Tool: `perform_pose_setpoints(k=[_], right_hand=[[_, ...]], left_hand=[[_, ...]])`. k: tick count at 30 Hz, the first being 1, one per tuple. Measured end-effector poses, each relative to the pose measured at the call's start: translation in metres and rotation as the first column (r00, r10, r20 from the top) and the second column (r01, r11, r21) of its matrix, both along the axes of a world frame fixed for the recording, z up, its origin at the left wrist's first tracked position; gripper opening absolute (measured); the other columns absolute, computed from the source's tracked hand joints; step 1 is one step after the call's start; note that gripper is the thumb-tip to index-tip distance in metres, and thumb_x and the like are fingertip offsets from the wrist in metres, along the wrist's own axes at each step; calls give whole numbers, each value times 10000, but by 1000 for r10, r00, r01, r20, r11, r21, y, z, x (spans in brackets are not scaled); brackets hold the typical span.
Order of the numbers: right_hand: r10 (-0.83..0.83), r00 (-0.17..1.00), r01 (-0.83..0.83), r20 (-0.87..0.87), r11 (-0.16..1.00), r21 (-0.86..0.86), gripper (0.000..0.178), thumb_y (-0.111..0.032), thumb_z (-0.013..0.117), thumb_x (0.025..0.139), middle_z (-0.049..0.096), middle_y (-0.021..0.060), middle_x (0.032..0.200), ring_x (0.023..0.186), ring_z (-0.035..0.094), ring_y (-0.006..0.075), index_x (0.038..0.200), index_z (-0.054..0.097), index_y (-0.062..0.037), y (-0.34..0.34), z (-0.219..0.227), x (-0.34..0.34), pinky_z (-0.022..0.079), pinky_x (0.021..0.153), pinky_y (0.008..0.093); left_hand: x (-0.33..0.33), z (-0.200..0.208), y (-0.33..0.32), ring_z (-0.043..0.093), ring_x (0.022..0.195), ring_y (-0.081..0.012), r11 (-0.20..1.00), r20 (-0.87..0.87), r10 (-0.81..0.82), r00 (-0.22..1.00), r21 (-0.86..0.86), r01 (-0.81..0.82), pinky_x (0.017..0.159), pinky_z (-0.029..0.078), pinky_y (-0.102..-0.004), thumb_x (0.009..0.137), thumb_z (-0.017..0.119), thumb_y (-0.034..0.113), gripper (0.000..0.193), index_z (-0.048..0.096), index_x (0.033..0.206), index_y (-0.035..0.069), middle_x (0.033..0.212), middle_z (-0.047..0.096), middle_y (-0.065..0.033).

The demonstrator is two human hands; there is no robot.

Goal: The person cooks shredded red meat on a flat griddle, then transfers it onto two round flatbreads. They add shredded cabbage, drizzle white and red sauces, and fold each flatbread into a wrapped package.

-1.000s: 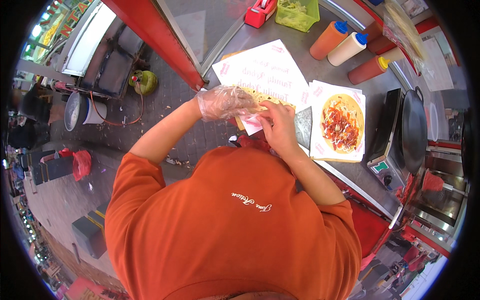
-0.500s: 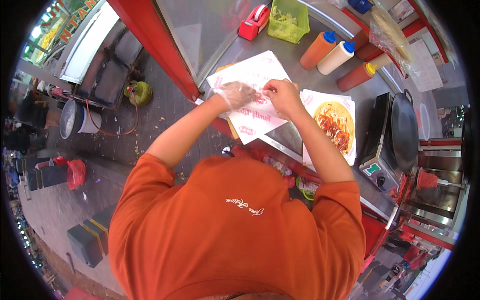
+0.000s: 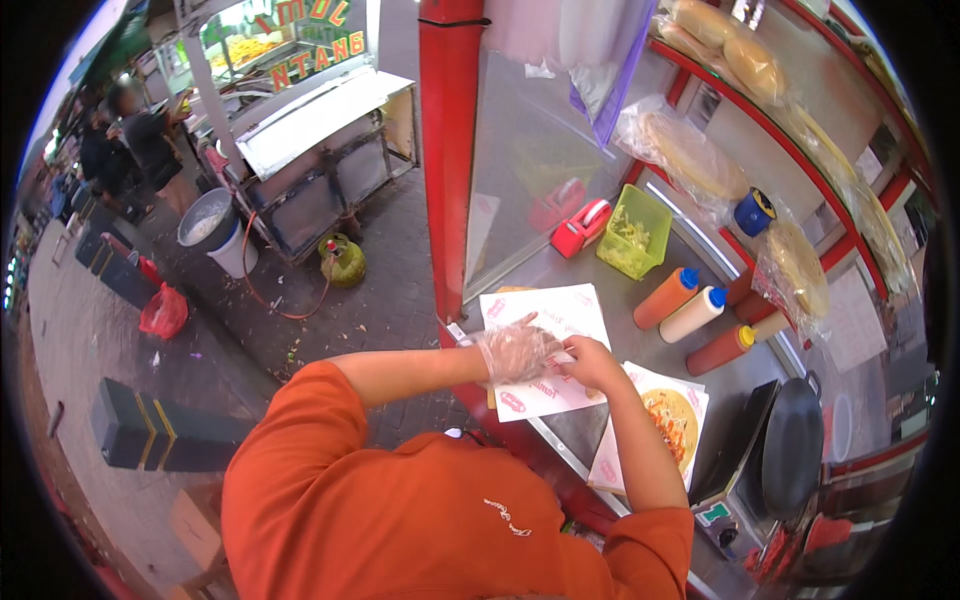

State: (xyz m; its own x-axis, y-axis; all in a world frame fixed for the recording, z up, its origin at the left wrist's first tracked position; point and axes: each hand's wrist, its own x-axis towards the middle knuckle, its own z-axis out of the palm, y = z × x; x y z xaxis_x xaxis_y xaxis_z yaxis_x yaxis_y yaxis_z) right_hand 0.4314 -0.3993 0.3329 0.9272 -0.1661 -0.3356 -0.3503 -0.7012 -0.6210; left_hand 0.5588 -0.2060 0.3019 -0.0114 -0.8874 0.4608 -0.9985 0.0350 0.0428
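Note:
My left hand [image 3: 522, 353] wears a clear plastic glove. It reaches over printed white paper sheets [image 3: 578, 305], its fingers stretched out and somewhat blurred. Beside it, my right hand [image 3: 592, 364] is bare, its fingertips pinched together at the tips of the gloved fingers. What the pinch holds, perhaps the glove's edge, is too small to make out. Right of my right forearm, a round flatbread [image 3: 684, 412] topped with shredded filling and red sauce lies on more printed paper; the forearm covers part of it.
Behind the papers stand a red tape dispenser [image 3: 580, 228], a green basket [image 3: 655, 250] of shredded vegetable, and orange, white and red squeeze bottles [image 3: 692, 322]. A black pan [image 3: 792, 450] sits on a stove at the right. Bagged bread [image 3: 690, 155] hangs over the counter. A red post [image 3: 445, 160] rises at the left.
The view has tilted up and turned, showing more of the shelves and street. My hands stay together over the papers, the right one still pinching beside the gloved left.

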Motion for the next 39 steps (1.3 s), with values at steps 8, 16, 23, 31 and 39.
perform_pose_setpoints(k=[8,16,23,31,39], right_hand=[[269,895,48,356,735,-676,301,-91,674,920,712,197,1048,1026,685,375,1197,628,18,67,-2,-27,536,892,462],[322,919,-99,228,748,-656,120,-18,623,897,734,199,986,1024,685,388,1007,667,1,52,4,-17,583,875,489],[299,898,-109,324,863,-493,188,25,599,879,717,206,988,1013,654,420,1056,661,8,43,-5,-26,536,908,509],[411,850,-179,328,813,-554,365,-40,687,852,700,150,1132,1127,624,336,1215,719,-29,60,13,-65,472,995,486],[223,974,-206,25,933,-295,426,-205,734,947,723,150,1232,1198,650,312,1349,663,-81,26,26,-29,372,1113,497]], left_hand=[[-10,-12,-12,729,963,-375,927,-150,264,953,311,-208,854,574,-482,892,742,433,462,676,1103,26,1022,724,-185],[-4,31,52,641,1262,-359,855,51,346,937,394,-337,1114,493,-517,971,625,243,350,684,1272,72,1321,672,-164],[-43,13,71,634,1296,-364,840,-977,176,-124,215,-498,1149,486,-480,1082,559,187,378,587,1407,-5,1415,631,-232],[-90,-34,105,680,1181,-381,825,-570,445,691,-39,-564,999,554,-416,1006,695,202,341,695,1323,78,1328,703,-156],[-3,7,78,698,1071,-353,916,-255,251,934,373,-144,929,558,-483,977,694,376,407,729,1257,83,1144,742,-162]])
